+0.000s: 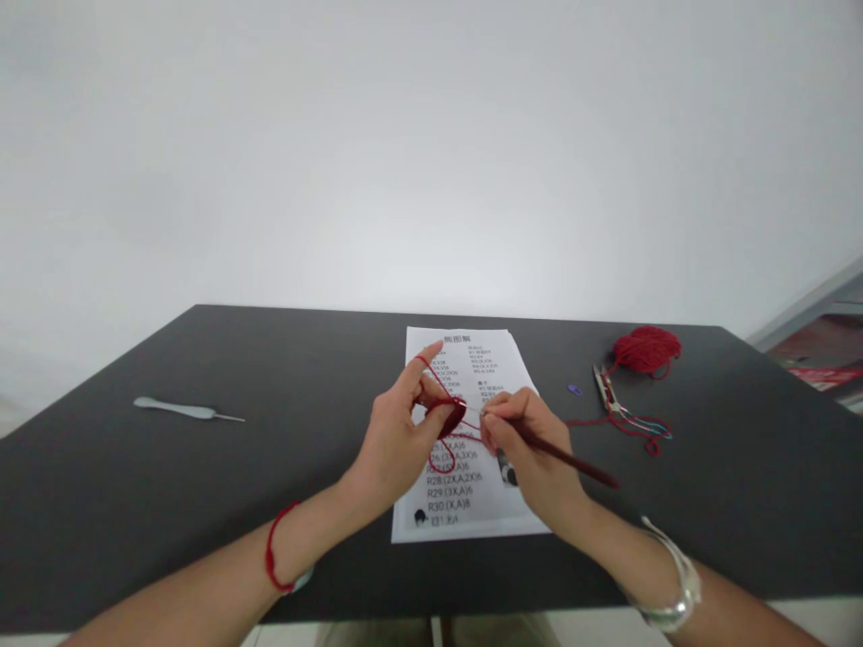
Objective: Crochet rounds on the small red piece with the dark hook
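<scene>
Left grip (391,440): clamped on the red crocheted piece (454,418), index finger raised, apparently to tension the yarn (437,377). Right grip (536,454): closed pen-style around the hook (573,461), seemingly for tip control. Printed sheet (499,523): beneath both grips, presumably for easy reading.

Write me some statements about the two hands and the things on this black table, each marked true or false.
1. The right hand holds a slim hook with a dark brown handle. True.
2. The fuzzy ball of red yarn lies left of both hands. False: the ball of red yarn lies to their right.
3. The left hand pinches a small dark red yarn piece. True.
4. The tool with a pale grey handle rests on the white printed paper. False: the tool lies on the black table, left of the paper.
</scene>
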Demonstrator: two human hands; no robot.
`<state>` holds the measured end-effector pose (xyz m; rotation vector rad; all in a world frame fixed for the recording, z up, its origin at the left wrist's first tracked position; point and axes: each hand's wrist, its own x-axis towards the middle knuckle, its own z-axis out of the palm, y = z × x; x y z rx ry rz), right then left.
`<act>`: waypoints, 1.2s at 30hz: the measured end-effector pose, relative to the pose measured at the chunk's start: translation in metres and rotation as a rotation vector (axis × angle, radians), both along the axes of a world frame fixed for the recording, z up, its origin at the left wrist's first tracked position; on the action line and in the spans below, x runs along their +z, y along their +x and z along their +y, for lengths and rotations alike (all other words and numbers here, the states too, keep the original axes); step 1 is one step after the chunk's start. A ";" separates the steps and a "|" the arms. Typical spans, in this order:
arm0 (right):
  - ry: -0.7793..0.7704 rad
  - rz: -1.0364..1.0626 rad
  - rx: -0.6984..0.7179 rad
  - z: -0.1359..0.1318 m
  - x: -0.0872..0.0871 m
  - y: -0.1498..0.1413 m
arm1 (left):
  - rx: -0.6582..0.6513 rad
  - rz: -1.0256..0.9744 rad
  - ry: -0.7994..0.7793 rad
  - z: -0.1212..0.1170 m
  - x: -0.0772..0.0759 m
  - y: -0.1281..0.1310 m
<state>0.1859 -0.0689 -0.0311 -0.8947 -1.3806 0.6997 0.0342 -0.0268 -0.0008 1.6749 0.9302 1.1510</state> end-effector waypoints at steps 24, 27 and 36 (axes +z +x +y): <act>-0.062 -0.112 0.011 -0.001 0.007 0.009 | 0.044 0.165 0.125 0.000 0.003 -0.003; -0.240 0.211 0.135 0.002 0.008 0.010 | 0.038 0.130 0.115 0.003 0.004 -0.005; -0.407 0.532 0.308 0.004 0.024 0.007 | -0.112 -0.180 -0.243 0.000 0.005 0.001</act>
